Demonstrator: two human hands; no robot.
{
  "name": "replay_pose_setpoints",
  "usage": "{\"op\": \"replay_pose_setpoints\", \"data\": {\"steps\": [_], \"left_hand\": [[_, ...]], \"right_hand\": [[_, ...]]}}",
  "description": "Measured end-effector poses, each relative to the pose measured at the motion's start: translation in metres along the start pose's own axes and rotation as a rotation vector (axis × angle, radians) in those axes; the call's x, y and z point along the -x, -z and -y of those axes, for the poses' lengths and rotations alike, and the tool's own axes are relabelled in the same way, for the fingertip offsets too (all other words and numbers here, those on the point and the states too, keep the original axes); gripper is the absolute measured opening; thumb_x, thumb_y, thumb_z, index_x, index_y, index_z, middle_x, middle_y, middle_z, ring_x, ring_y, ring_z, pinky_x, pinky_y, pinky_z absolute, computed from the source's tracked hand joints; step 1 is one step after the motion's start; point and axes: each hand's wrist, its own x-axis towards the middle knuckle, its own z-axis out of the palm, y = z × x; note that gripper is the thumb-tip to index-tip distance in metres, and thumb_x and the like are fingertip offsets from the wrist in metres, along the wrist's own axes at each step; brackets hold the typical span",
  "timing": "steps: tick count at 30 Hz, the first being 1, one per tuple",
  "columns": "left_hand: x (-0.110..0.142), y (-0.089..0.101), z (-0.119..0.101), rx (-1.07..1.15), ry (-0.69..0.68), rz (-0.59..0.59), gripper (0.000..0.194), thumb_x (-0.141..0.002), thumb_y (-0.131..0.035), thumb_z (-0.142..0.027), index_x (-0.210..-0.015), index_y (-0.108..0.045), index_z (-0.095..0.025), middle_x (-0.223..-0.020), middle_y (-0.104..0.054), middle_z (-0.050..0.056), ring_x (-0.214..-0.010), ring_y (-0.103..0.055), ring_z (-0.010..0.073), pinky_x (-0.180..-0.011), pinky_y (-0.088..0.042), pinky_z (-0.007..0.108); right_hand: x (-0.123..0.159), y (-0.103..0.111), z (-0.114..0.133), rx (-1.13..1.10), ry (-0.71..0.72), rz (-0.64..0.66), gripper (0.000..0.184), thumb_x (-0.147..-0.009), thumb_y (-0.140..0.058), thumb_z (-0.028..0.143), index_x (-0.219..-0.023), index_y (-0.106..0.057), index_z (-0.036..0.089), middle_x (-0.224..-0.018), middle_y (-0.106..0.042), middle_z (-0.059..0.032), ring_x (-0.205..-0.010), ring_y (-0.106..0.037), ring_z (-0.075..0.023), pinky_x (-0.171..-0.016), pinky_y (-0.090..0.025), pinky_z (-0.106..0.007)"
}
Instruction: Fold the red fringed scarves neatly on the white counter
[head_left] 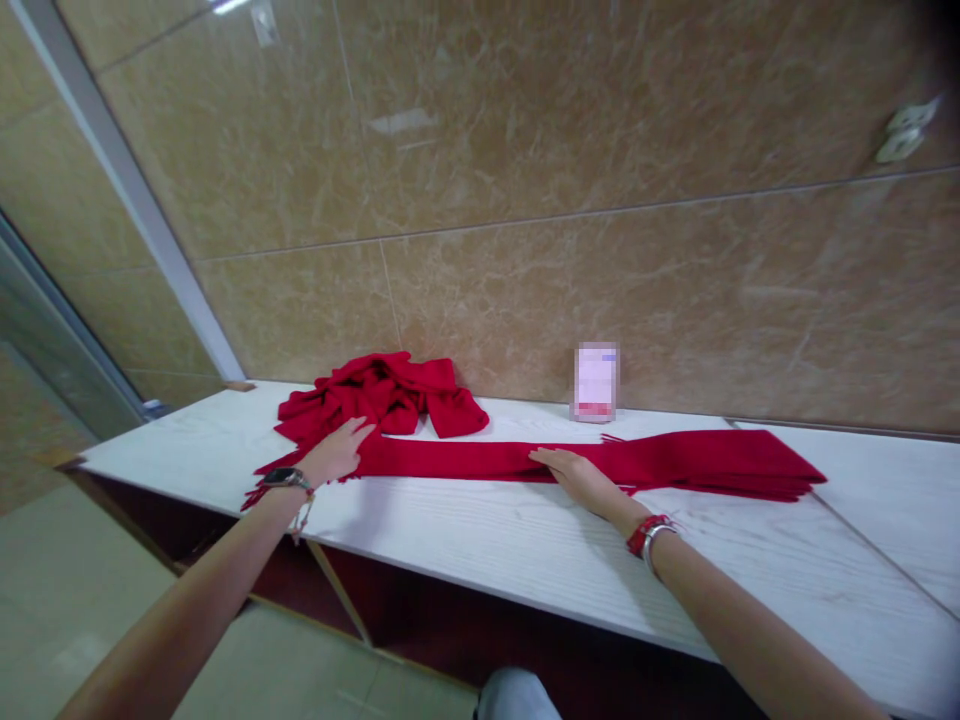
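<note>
A long red fringed scarf (450, 459) lies stretched flat in a narrow strip along the white countertop. My left hand (339, 455) rests at its left part, fingers extended and apart, near the fringe. Over the strip's middle lies my right hand (574, 472), its fingers straight and flat on the cloth. To the right, a stack of folded red scarves (720, 462) touches or underlies the strip's right end; which one I cannot tell. Behind my left hand sits a crumpled heap of red scarves (382, 390).
The white countertop (480, 515) has open shelf compartments (450, 600) beneath its front edge. A small blurred upright card or box (595, 383) stands against the tan tiled wall (525, 290). A seam crosses the counter at right. A wall socket (906, 133) is high on the right.
</note>
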Motion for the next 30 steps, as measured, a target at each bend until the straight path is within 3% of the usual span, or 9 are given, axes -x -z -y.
{"op": "replay_pose_setpoints", "data": {"steps": [4,7,10,14,17,20,23,26,30], "left_hand": [[-0.017,-0.023,-0.072,-0.015,-0.302,0.060,0.049,-0.083,-0.043,-0.026,-0.131,-0.038,-0.018,-0.142,-0.030,0.009,-0.131,-0.024,0.0226,-0.104,-0.027,0.037],[-0.024,-0.047,-0.098,-0.005,-0.427,0.086,0.046,-0.083,-0.037,-0.013,-0.130,-0.040,-0.016,-0.139,-0.035,0.008,-0.129,-0.029,0.0184,-0.105,-0.026,0.033],[-0.027,-0.054,-0.099,-0.012,-0.447,0.148,0.063,-0.072,-0.031,0.005,-0.131,-0.038,-0.014,-0.139,-0.035,0.007,-0.128,-0.029,0.0139,-0.104,-0.027,0.027],[-0.026,-0.042,-0.090,-0.013,-0.410,0.178,0.078,-0.063,-0.027,0.011,-0.136,-0.029,-0.017,-0.144,-0.025,0.006,-0.132,-0.020,0.0126,-0.106,-0.024,0.027],[-0.022,-0.034,-0.088,-0.023,-0.383,0.205,0.083,-0.061,-0.027,0.013,-0.137,-0.028,-0.021,-0.146,-0.020,0.005,-0.133,-0.015,0.0158,-0.106,-0.023,0.033],[-0.019,-0.032,-0.087,0.001,-0.355,0.321,0.087,-0.059,-0.029,0.013,-0.137,-0.026,-0.024,-0.146,-0.018,0.005,-0.133,-0.016,0.0189,-0.104,-0.025,0.037],[-0.021,-0.028,-0.088,0.059,-0.310,0.397,0.078,-0.065,-0.033,0.008,-0.136,-0.030,-0.024,-0.145,-0.020,0.007,-0.132,-0.018,0.0218,-0.104,-0.025,0.040],[-0.028,-0.018,-0.104,0.108,-0.237,0.395,0.059,-0.077,-0.036,-0.004,-0.133,-0.036,-0.023,-0.144,-0.024,0.008,-0.132,-0.020,0.0241,-0.104,-0.024,0.043],[-0.046,-0.010,-0.158,0.176,-0.238,0.198,0.046,-0.089,-0.030,-0.020,-0.135,-0.033,-0.020,-0.145,-0.023,0.008,-0.133,-0.019,0.0205,-0.106,-0.021,0.039]], "right_hand": [[0.003,0.001,-0.001,-0.022,0.055,0.045,0.039,-0.082,-0.037,0.007,-0.114,-0.059,0.016,-0.115,-0.061,-0.0077,-0.111,-0.052,-0.0174,-0.098,-0.039,-0.036],[0.004,-0.002,-0.004,-0.004,0.066,0.095,0.042,-0.079,-0.038,0.005,-0.113,-0.059,0.016,-0.116,-0.060,-0.0078,-0.113,-0.050,-0.0176,-0.099,-0.038,-0.035],[0.004,-0.004,-0.006,0.012,0.045,0.107,0.046,-0.077,-0.036,0.002,-0.117,-0.057,0.013,-0.121,-0.056,-0.0092,-0.115,-0.048,-0.0172,-0.100,-0.036,-0.034],[0.003,-0.004,-0.008,0.002,0.021,0.079,0.050,-0.077,-0.033,0.000,-0.120,-0.054,0.016,-0.123,-0.054,-0.0084,-0.115,-0.048,-0.0154,-0.100,-0.036,-0.034],[0.004,-0.005,-0.011,0.000,0.049,0.120,0.051,-0.078,-0.033,0.001,-0.121,-0.052,0.017,-0.126,-0.052,-0.0072,-0.118,-0.045,-0.0156,-0.102,-0.033,-0.037],[0.005,-0.005,-0.011,0.019,0.056,0.201,0.049,-0.080,-0.034,0.004,-0.123,-0.051,0.019,-0.129,-0.050,-0.0064,-0.121,-0.041,-0.0169,-0.103,-0.030,-0.039],[0.006,-0.002,-0.008,0.027,0.042,0.218,0.047,-0.083,-0.034,0.008,-0.126,-0.048,0.020,-0.132,-0.047,-0.0071,-0.122,-0.039,-0.0174,-0.104,-0.029,-0.040],[0.007,0.001,-0.004,0.034,0.045,0.234,0.043,-0.086,-0.035,0.016,-0.127,-0.047,0.020,-0.133,-0.045,-0.0080,-0.124,-0.037,-0.0188,-0.104,-0.026,-0.042],[0.007,0.004,0.000,0.095,0.010,0.235,0.046,-0.090,-0.033,0.037,-0.134,-0.036,0.024,-0.141,-0.033,-0.0086,-0.130,-0.024,-0.0233,-0.104,-0.018,-0.052]]}}
